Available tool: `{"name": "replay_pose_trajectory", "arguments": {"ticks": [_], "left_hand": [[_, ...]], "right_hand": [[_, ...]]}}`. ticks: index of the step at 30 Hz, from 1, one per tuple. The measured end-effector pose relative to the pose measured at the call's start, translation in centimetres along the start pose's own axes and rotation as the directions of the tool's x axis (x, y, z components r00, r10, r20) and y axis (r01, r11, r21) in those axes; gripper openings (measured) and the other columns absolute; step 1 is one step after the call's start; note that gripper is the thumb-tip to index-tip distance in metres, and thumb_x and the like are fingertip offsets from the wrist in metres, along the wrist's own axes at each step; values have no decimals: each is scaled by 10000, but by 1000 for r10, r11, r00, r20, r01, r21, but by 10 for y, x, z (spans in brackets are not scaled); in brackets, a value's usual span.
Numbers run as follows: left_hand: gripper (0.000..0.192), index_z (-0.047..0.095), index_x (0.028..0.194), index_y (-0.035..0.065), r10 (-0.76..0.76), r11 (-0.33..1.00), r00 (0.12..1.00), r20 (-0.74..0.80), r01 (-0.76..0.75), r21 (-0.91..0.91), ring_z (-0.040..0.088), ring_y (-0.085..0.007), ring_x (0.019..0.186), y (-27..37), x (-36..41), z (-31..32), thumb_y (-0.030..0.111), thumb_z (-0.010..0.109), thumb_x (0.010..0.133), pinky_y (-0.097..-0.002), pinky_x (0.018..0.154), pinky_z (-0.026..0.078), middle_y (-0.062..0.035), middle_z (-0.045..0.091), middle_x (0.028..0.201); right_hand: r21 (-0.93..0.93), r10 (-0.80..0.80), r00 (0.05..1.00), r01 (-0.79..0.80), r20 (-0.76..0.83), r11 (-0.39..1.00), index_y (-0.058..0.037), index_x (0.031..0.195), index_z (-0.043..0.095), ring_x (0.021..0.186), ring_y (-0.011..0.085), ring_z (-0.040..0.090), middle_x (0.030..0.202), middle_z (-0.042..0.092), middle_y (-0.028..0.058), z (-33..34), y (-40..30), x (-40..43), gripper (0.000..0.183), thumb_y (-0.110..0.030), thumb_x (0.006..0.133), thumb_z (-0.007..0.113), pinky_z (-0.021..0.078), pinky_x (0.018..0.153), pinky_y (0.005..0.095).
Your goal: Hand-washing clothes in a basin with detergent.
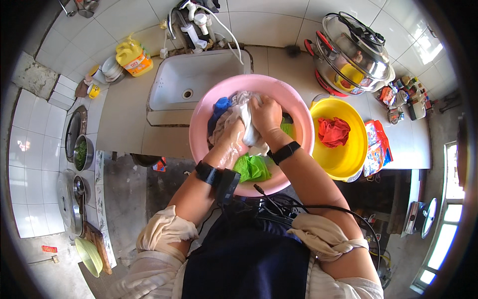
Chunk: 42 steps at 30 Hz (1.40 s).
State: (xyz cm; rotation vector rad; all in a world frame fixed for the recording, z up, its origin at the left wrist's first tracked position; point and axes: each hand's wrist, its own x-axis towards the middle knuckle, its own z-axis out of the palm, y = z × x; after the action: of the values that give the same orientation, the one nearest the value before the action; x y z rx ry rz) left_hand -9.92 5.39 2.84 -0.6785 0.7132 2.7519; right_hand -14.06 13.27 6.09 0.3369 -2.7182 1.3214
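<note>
Both my hands are inside a pink plastic basin (201, 127) of wet laundry at the counter's front edge. My right hand (266, 112) is closed on a white cloth (251, 129), knuckles up. Against the same bunched cloth lies my left hand (234, 135), its wrist wet and shiny; the fingers are tucked into the fabric and partly hidden. Around them are a greyish-beige patterned cloth (241, 98), a blue cloth (220, 106) at the left and a bright green cloth (252, 168) at the near side.
Behind the basin is a white sink (170, 82) with a faucet (173, 22). At right stand a yellow basin (343, 164) holding a red cloth (333, 132), a red detergent bag (376, 147) and a steel steamer pot (351, 56). A yellow jug (134, 56) stands left. A black cable (328, 207) crosses my right arm.
</note>
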Motion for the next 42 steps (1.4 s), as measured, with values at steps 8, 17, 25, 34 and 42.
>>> {"name": "replay_pose_trajectory", "arguments": {"ticks": [8,17,25,34,42], "left_hand": [[290,547,1091,42,68,996,982,175,-77,46,601,-194,872,17,-22,1,247,533,886,-332,764,518,-84,608,1003],[375,543,1083,-10,247,864,934,256,-332,378,601,-192,876,78,-69,22,8,527,709,-308,816,491,-81,609,958],[401,538,1064,24,372,640,895,246,-439,630,536,-160,928,105,-55,-6,-26,514,666,-265,832,427,-63,576,991],[597,371,1293,135,88,867,977,-196,22,497,492,-279,1102,39,-59,1,428,605,828,-378,742,537,-93,468,1200],[416,454,1188,72,334,914,928,163,-361,185,524,-169,1043,5,-66,5,380,489,911,-327,926,429,-60,540,1102]], "right_hand": [[92,-8,991,-4,131,996,-25,768,648,664,351,606,701,615,206,-1,-2,7,370,-378,819,552,480,684,411],[645,-269,928,41,259,763,15,852,617,737,149,568,678,567,24,4,50,3,295,-268,785,669,460,734,287],[708,5,851,-439,525,554,17,889,592,674,129,528,747,566,13,-40,48,10,184,-164,870,561,439,645,274],[770,33,997,-71,65,634,-25,1013,488,726,107,525,830,546,26,-11,18,-3,139,-67,882,507,450,663,228],[235,-347,938,336,6,912,-30,874,589,703,335,602,777,600,189,-8,-25,-40,109,-84,781,608,490,692,349]]}}
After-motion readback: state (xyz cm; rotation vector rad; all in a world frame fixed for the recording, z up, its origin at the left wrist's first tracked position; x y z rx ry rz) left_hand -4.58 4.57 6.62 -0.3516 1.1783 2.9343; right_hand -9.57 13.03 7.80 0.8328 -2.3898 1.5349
